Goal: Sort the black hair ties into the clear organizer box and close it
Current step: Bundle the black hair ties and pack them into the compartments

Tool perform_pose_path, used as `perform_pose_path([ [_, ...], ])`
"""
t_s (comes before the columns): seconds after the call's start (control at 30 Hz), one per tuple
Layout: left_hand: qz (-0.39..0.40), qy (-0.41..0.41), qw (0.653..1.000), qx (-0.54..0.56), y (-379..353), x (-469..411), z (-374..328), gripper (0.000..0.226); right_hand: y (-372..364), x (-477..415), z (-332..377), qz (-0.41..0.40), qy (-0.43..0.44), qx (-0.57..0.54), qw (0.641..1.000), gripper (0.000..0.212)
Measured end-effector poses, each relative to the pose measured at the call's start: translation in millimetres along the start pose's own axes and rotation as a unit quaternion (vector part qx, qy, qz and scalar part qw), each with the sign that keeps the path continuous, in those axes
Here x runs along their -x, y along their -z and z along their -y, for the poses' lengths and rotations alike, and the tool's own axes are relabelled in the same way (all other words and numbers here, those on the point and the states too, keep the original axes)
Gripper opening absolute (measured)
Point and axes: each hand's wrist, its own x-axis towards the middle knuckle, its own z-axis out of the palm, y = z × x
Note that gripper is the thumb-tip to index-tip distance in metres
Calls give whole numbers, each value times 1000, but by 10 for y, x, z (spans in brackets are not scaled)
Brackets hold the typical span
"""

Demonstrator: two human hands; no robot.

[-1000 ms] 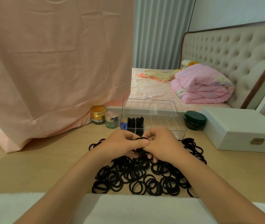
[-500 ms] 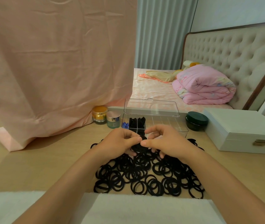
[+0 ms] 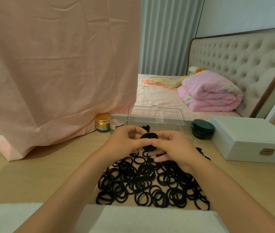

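Your left hand (image 3: 128, 142) and right hand (image 3: 172, 147) are drawn together over the table (image 3: 32, 174). Their thumbs and forefingers meet on a small bundle of black hair ties (image 3: 149, 140), and both hands pinch it just above the far edge of the loose pile (image 3: 150, 180). The clear organizer box (image 3: 175, 130) sits right behind your hands with its lid (image 3: 156, 115) standing open. A few black ties already stand in a left-hand compartment (image 3: 146, 127), though your fingers hide most of that side of the box. To do this step well, square the loops so they stack as one tight ring before you move. Then pass the bundle to one hand, pinching across the whole stack so that no loop springs free. Carry it low and straight forward, and seat it upright in a compartment beside the filled one. Press it below the divider tops, because a tie that rides above them will likely stop the lid from latching later. Most of the ties are on the table, so judge the sorting as barely under way. As for writing, the gold-lidded jar (image 3: 102, 122) and the silver-lidded jar (image 3: 116, 126) carry markings too small to read. The dark green tin (image 3: 202, 129) shows no label. The white case (image 3: 251, 140) shows only a brass clasp (image 3: 267, 151).
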Motion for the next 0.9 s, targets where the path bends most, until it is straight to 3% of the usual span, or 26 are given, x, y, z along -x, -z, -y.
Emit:
perform_pose_path([
  [0.1, 3, -12, 1000, -29, 45, -137, -139, 21, 23, -32, 59, -43, 19, -19, 999, 10],
  [0.23, -45, -39, 993, -102, 72, -386, -184, 19, 148, -225, 166, -120, 47, 85, 988, 3],
  [0.3, -63, -52, 981, -179, 77, -511, -68, 26, 208, -363, 223, -139, 62, 145, 978, 5],
  [0.43, -15, -72, 934, -349, 20, -629, 243, 45, 239, -670, 242, -119, 37, 258, 958, 4],
  [0.5, 10, -64, 917, -393, 3, -640, 331, 50, 220, -827, 219, -120, 22, 354, 927, 10],
  [0.63, 22, -40, 918, -394, 20, -665, 422, 51, 127, -1048, 228, -105, -17, 548, 830, 19],
  [0.77, 14, -52, 924, -379, 27, -685, 446, 54, 21, -1193, 278, -103, -55, 643, 757, 32],
  [0.9, -1, -69, 924, -375, 38, -681, 454, 57, -106, -1269, 287, -75, -79, 714, 691, 30],
])
